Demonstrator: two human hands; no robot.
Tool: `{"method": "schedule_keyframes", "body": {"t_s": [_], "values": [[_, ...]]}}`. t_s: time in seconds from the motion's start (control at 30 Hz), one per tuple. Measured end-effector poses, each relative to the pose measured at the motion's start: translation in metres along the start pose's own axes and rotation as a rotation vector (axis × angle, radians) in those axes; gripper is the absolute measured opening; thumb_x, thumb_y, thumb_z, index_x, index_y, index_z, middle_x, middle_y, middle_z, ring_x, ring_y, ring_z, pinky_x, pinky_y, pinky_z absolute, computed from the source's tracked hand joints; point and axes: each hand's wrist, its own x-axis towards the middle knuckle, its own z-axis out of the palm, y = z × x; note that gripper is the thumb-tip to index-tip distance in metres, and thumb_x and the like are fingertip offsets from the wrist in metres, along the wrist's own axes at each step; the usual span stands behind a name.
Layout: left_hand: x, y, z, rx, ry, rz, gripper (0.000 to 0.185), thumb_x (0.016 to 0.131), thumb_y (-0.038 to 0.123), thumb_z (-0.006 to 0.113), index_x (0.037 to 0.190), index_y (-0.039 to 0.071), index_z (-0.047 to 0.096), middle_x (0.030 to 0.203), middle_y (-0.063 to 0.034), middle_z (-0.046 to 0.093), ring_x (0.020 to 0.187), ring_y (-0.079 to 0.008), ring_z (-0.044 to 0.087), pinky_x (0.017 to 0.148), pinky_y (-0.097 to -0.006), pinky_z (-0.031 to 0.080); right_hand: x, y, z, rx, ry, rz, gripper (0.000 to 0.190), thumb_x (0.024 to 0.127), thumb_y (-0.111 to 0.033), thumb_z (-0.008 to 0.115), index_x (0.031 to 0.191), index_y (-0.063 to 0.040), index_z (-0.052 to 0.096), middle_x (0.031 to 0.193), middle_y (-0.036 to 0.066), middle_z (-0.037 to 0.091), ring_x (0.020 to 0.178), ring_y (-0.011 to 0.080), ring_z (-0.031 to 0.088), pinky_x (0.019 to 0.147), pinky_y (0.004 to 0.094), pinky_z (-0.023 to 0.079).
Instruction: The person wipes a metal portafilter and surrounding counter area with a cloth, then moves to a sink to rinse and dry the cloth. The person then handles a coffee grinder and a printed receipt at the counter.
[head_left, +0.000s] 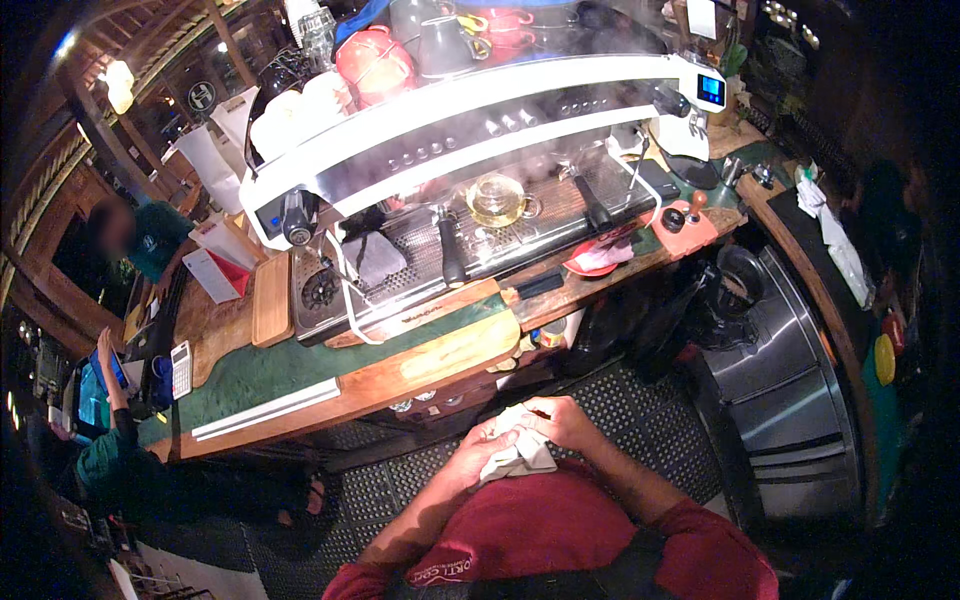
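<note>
Both of my hands are close together in front of my red shirt. Between them is a crumpled white cloth (521, 455). My left hand (482, 448) grips it from the left, thumb on top. At the upper right, my right hand (561, 421) pinches the same cloth. Ahead of me stands a white and steel espresso machine (450, 150), with steam around it. On its drip tray (420, 259) sits a glass pot of pale yellow liquid (496, 201). Two black-handled portafilters, one on the left (451, 251) and one on the right (592, 202), are at its group heads.
A grey cloth (375, 257) lies on the drip tray. Along the counter are a wooden tray (272, 300), a calculator (181, 369), a red dish with a cloth (598, 259) and a tamper (697, 206). One person touches a screen (94, 390) at left; another stands behind the counter (154, 232).
</note>
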Motion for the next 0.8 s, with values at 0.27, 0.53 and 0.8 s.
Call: {"method": "schedule_keyframes", "body": {"t_s": [0.27,0.53,0.8], "values": [[-0.004,-0.06,0.037,-0.266,0.069,0.14,0.047,0.101,0.024,0.059,0.143,0.01,0.044,0.13,-0.0076,0.059,0.119,-0.0219,0.059,0.101,-0.0398,0.051,-0.039,0.015,-0.024,0.028,-0.056,-0.115,0.032,0.096,-0.025,0.064,0.116,0.0,0.068,0.106,0.019,0.072,0.095,0.0267,0.072,0.082,0.0364,0.055],[-0.028,-0.13,0.05,-0.585,0.218,0.16,0.05,0.094,0.03,0.064,0.136,0.004,0.053,0.132,-0.0136,0.064,0.121,-0.0308,0.061,0.107,-0.0473,0.046,-0.119,0.22,-0.057,-0.234,-0.066,0.256,0.03,0.097,-0.03,0.063,0.108,-0.004,0.073,0.099,0.009,0.075,0.086,0.0217,0.071,0.079,0.0361,0.055],[-0.009,-0.092,0.057,-0.566,0.478,0.356,0.04,0.098,0.026,0.058,0.133,0.008,0.052,0.124,-0.0132,0.066,0.113,-0.0314,0.064,0.1,-0.0484,0.051,-0.303,0.431,-0.123,-0.286,-0.311,1.189,0.04,0.097,-0.028,0.048,0.07,-0.006,0.067,0.064,0.009,0.063,0.055,0.022,0.059,0.054,0.0373,0.049]]}}
